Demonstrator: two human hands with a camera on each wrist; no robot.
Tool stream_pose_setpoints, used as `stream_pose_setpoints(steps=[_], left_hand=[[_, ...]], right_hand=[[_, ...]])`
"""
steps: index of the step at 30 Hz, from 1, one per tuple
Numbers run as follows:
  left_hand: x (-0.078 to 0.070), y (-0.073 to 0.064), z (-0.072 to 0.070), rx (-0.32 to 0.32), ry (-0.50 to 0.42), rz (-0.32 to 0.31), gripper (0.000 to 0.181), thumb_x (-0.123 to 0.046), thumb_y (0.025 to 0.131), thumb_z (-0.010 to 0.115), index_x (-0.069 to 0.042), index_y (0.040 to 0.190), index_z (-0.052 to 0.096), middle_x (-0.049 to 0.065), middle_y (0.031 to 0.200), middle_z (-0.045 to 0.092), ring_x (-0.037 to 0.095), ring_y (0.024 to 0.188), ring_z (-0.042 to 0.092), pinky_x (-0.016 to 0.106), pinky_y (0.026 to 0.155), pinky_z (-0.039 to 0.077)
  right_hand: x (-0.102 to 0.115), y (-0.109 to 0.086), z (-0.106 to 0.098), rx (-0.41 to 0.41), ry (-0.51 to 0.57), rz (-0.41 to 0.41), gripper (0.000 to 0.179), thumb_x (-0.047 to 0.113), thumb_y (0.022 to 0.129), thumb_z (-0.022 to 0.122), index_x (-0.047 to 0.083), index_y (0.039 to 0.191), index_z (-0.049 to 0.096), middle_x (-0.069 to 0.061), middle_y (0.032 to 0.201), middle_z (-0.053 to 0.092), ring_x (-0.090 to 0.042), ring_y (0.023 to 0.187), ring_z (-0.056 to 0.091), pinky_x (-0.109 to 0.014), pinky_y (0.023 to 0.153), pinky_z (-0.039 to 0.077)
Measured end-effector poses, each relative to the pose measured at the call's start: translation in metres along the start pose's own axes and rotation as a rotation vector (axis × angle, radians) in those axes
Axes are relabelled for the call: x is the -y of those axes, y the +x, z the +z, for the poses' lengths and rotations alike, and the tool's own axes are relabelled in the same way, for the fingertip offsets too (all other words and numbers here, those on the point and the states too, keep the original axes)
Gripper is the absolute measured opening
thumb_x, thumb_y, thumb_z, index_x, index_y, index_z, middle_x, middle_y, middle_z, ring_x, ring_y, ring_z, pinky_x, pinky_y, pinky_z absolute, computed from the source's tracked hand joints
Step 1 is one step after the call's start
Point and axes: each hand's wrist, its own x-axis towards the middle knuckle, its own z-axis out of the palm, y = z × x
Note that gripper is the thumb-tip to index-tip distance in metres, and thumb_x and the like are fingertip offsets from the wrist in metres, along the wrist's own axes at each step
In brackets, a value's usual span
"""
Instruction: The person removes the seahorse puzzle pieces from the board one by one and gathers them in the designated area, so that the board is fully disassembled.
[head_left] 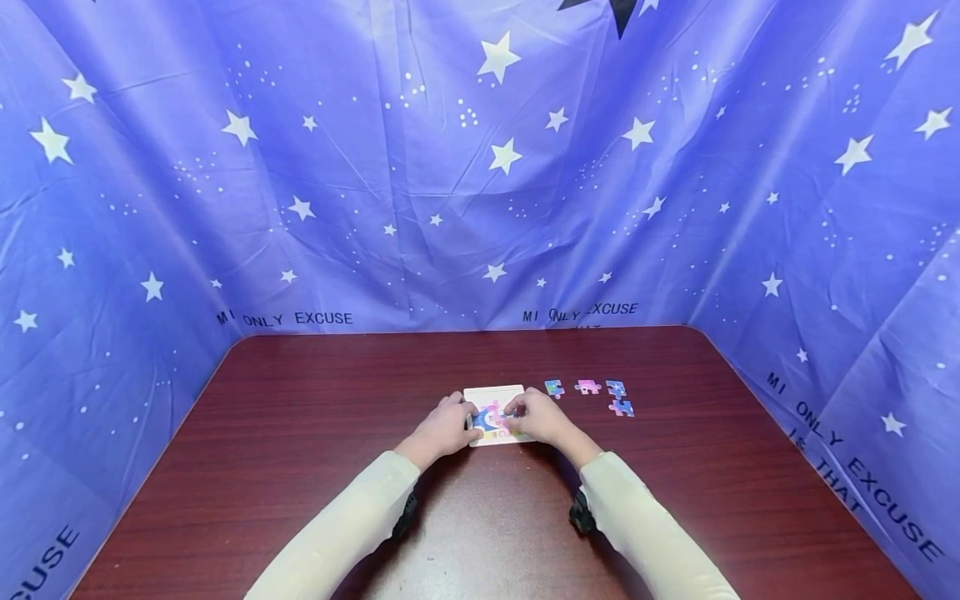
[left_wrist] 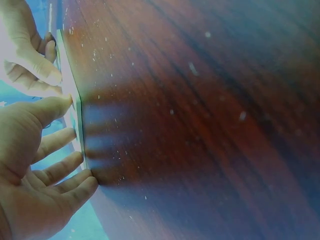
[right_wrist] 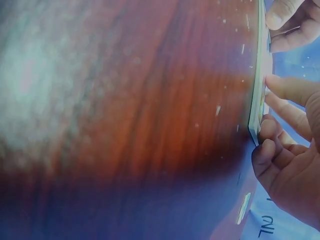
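A small white-framed jigsaw puzzle board (head_left: pixel 495 392) with a pink and blue picture lies flat on the table. My left hand (head_left: pixel 444 426) rests at its left side, thumb and index finger touching the board. In the left wrist view the fingers of this hand (left_wrist: pixel 45 165) are spread and fairly straight along the board's edge (left_wrist: pixel 79 107). Over the board's right half, my right hand (head_left: pixel 546 418) pinches a small puzzle piece (head_left: pixel 508 415) between thumb and index finger, mostly hidden. The right wrist view shows its other fingers (right_wrist: pixel 267 150) curled beside the board's edge (right_wrist: pixel 255 110).
Several loose puzzle pieces lie right of the board: a blue-green one (head_left: pixel 554 388), a pink one (head_left: pixel 588 387) and two mostly blue ones, one (head_left: pixel 616 389) behind the other (head_left: pixel 622 407). A blue star-patterned cloth (head_left: pixel 420 183) surrounds the dark red wooden table (head_left: pixel 315 383).
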Motion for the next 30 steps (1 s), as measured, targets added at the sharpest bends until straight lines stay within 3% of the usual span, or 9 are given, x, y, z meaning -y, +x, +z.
stream_pose_setpoints(steps=[19,30], left_hand=[[0.0043,0.0037,0.0036,-0.011,0.009,0.006,0.034,-0.03,0.082,0.069,-0.007,0.107,0.066,0.009,0.103,0.054,0.026,0.095,0.053,0.037,0.086,0.045],[0.0029,0.0038,0.003,0.002,0.018,0.004,0.035,-0.031,0.082,0.07,-0.007,0.108,0.066,0.009,0.103,0.055,0.026,0.096,0.053,0.037,0.087,0.045]], right_hand=[[0.0049,0.006,0.0017,0.012,0.11,0.114,0.007,0.005,0.074,0.07,0.003,0.081,0.068,-0.004,0.077,0.055,-0.012,0.072,0.049,-0.024,0.066,0.041],[0.0027,0.0054,0.0034,0.015,0.113,0.124,0.008,0.007,0.075,0.072,0.005,0.081,0.068,-0.004,0.079,0.056,-0.012,0.074,0.05,-0.024,0.068,0.042]])
